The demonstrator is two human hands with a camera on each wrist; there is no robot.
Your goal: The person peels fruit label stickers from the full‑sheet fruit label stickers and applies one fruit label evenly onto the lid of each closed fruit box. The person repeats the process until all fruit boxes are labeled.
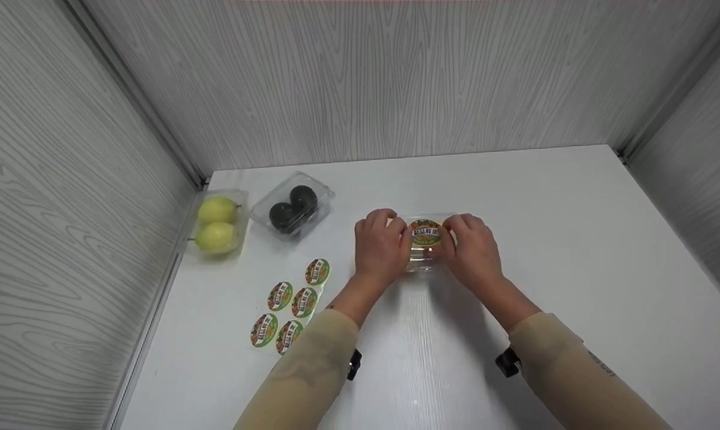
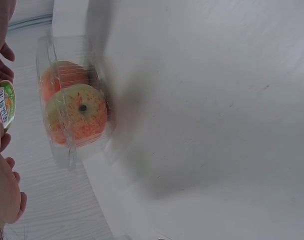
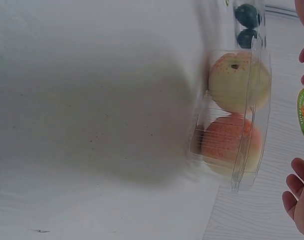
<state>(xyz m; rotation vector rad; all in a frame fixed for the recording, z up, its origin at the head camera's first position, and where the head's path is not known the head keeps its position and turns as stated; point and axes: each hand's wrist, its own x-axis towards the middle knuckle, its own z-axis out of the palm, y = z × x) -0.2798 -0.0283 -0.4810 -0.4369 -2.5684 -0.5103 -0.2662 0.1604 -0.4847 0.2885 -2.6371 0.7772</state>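
Between both hands is a round, green-edged fruit label sticker (image 1: 425,233), printed with white lettering. My left hand (image 1: 381,248) pinches its left edge with thumb and fingers. At the opposite edge, my right hand (image 1: 473,248) pinches it the same way. Right under the sticker sits a clear plastic clamshell box (image 1: 422,266) with its lid down. In the left wrist view a yellow-and-red fruit (image 2: 84,112) shows through its side, and the right wrist view shows two such fruits, one of them a redder fruit (image 3: 231,145). The sticker is above the lid in both wrist views.
Left of the hands lies a sheet of several round stickers (image 1: 304,303), partly covered by the left sleeve. Behind it stands a clear box (image 1: 324,203) with two dark fruits. A box with two yellow-green pears (image 1: 217,224) is at the far left. Wood-grain panels (image 1: 360,77) enclose the white table.
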